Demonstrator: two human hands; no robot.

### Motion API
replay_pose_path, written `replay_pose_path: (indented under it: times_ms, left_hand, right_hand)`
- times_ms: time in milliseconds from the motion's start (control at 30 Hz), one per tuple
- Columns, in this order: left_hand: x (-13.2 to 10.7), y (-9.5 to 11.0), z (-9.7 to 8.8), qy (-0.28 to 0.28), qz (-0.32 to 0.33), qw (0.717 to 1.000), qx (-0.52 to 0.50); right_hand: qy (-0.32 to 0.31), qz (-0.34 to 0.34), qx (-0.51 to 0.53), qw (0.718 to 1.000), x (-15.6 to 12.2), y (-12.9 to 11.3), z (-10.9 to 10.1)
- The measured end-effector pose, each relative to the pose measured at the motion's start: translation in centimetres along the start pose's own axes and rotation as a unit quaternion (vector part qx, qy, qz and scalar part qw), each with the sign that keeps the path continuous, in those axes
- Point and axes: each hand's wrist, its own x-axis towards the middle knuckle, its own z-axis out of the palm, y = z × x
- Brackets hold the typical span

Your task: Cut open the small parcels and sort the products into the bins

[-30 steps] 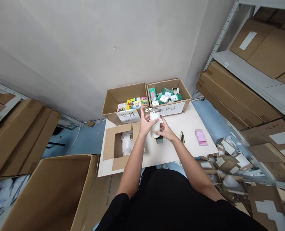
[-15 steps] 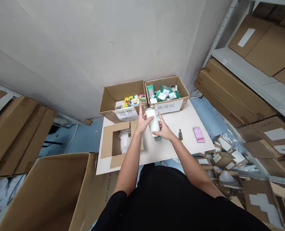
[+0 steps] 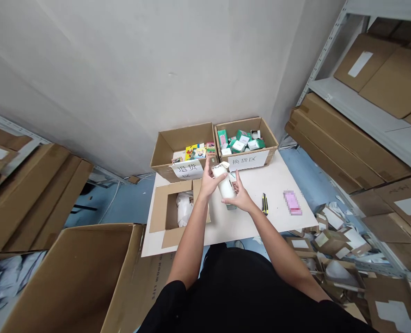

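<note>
On screen I'm watching the left hand [image 3: 209,181], mid-frame, gripping the white bottle [image 3: 227,186] high up; it's leaning between both hands above the desk [image 3: 222,227], long axis running upper left to lower right; the right hand [image 3: 242,198], equally near, is pinching its lower end.

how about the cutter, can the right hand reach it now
Probably yes: the cutter lies uncovered on the table near the right hand, though that hand would likely have to let go of the white bottle.
</note>
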Motion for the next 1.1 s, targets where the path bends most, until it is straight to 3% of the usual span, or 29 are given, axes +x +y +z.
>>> replay_pose_path:
  times_ms: [100,233,400,600,833,1000,1100]
  left_hand:
    - [0.1,-0.1,-0.1,-0.025,-0.005,0.999,-0.022]
    - [0.2,-0.4,-0.1,-0.03,-0.006,0.999,-0.025]
    - [0.3,-1.0,0.3,-0.053,-0.009,0.998,-0.02]
    - [0.3,-2.0,0.0,-0.019,-0.012,1.0,-0.003]
    - [1.3,-3.9,-0.9,-0.128,-0.005,0.991,0.023]
    - [1.6,-5.7,-1.9,-0.098,0.007,0.993,0.068]
    - [1.2,-7.1,-2.3,-0.058,0.006,0.993,0.102]
  right_hand:
    - [-0.034,0.002,0.049,0.998,0.0,0.3,0.0]
    - [-0.003,0.015,0.049,0.999,0.2,0.7,0.0]
    - [-0.014,0.017,0.077,0.997,0.4,1.7,0.1]
    - [0.043,0.052,0.056,0.996,0.7,3.9,-0.9]
    - [-0.047,0.059,0.103,0.992,0.2,5.7,-1.7]
    - [-0.085,0.074,0.088,0.99,0.4,9.6,-3.6]
    - [-0.005,0.151,0.033,0.988,0.6,13.3,-4.1]
